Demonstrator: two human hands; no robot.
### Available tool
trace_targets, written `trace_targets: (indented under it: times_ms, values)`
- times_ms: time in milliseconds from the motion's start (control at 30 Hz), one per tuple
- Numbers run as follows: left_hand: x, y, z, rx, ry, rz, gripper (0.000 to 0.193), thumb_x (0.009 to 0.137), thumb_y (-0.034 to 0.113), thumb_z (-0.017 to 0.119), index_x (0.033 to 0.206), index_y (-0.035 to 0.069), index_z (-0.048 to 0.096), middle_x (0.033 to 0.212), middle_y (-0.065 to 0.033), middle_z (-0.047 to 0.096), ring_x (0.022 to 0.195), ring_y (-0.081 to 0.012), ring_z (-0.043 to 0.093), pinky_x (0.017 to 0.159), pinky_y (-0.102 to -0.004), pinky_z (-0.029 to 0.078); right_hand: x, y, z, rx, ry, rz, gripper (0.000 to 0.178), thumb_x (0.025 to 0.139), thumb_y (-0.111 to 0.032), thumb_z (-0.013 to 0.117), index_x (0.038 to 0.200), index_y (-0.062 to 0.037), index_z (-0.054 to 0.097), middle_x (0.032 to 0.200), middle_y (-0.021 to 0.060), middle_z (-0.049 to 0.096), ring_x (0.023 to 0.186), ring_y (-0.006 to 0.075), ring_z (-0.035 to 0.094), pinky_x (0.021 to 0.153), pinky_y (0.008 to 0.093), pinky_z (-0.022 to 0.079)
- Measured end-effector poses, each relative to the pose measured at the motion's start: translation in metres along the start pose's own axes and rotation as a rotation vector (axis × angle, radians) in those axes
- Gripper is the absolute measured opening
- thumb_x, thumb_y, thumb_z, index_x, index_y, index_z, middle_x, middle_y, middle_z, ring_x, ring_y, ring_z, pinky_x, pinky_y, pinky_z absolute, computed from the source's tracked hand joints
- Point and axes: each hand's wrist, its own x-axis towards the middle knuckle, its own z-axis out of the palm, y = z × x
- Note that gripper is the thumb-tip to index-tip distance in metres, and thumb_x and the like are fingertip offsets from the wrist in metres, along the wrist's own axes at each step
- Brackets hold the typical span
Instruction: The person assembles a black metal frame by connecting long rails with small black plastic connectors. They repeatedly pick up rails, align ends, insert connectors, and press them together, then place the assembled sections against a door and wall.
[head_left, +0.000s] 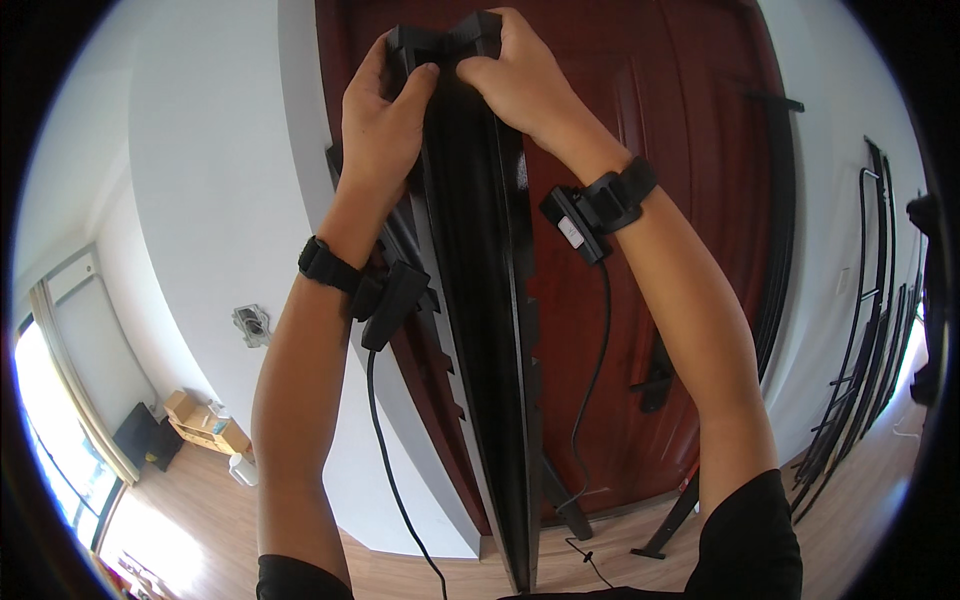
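Observation:
A tall black metal upright (473,300) with notched edges stands on end in front of me, its long channel facing me and narrowing toward the floor. At its top sits a black block-shaped end piece (408,42) with a notch in the middle. My left hand (385,125) grips the left side of this end piece, thumb pressed on its near face. On the opposite side, my right hand (525,85) holds it with the thumb also in front. Both hands are raised high, and the fingers behind the piece are partly hidden.
A dark red door (620,300) stands behind the upright, next to a white wall (210,200). Several black metal frames and bars (865,330) lean at the right wall. A black footed bar (670,520) is on the floor. Cables (385,440) hang from black devices on both wrists.

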Motion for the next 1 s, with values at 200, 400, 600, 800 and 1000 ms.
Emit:
trace_targets:
  times_ms: [200, 400, 600, 800, 1000]
  values:
    - [0.0, 0.007, 0.0, 0.035, -0.023, 0.027, 0.047, 0.096, 0.009, 0.068, 0.14, 0.0, 0.055, 0.114, -0.0076, 0.07, 0.103, -0.013, 0.065, 0.09, -0.0277, 0.052, 0.0, -0.006, -0.005, 0.06, 0.007, 0.064, 0.054, 0.083, -0.012, 0.069, 0.13, 0.0071, 0.05, 0.114, 0.0245, 0.065, 0.107, 0.033, 0.067, 0.091, 0.0401, 0.054]
    - [-0.001, 0.012, 0.0, 0.122, 0.022, 0.052, 0.047, 0.096, 0.011, 0.067, 0.14, -0.001, 0.057, 0.114, -0.0077, 0.07, 0.103, -0.0133, 0.065, 0.093, -0.0285, 0.05, -0.001, -0.009, -0.002, 0.036, 0.065, 0.003, 0.055, 0.083, -0.015, 0.07, 0.13, 0.0058, 0.051, 0.114, 0.0236, 0.066, 0.107, 0.0331, 0.068, 0.092, 0.0396, 0.053]
    - [-0.003, 0.011, -0.005, 0.082, 0.049, 0.007, 0.045, 0.096, 0.012, 0.067, 0.138, -0.002, 0.058, 0.114, -0.0072, 0.071, 0.101, -0.0127, 0.065, 0.091, -0.028, 0.05, -0.003, -0.015, 0.001, 0.054, 0.056, -0.021, 0.053, 0.085, -0.017, 0.068, 0.129, 0.0063, 0.052, 0.107, 0.0228, 0.069, 0.099, 0.0325, 0.07, 0.089, 0.0397, 0.055]
    - [-0.005, 0.009, -0.006, 0.003, 0.071, 0.0, 0.041, 0.098, 0.011, 0.065, 0.136, -0.001, 0.059, 0.112, -0.0067, 0.072, 0.099, -0.0114, 0.064, 0.088, -0.0273, 0.05, -0.006, -0.022, 0.003, 0.038, 0.073, -0.009, 0.051, 0.085, -0.016, 0.067, 0.129, 0.0069, 0.053, 0.103, 0.0232, 0.071, 0.094, 0.0321, 0.072, 0.084, 0.0404, 0.057]
    - [-0.004, 0.001, 0.004, 0.035, 0.08, -0.01, 0.04, 0.098, 0.01, 0.063, 0.136, -0.001, 0.06, 0.112, -0.0066, 0.072, 0.098, -0.0109, 0.064, 0.088, -0.0267, 0.05, -0.006, -0.018, 0.003, -0.004, 0.131, -0.002, 0.051, 0.084, -0.016, 0.066, 0.128, 0.0077, 0.054, 0.098, 0.0236, 0.071, 0.09, 0.0341, 0.073, 0.082, 0.0408, 0.058]
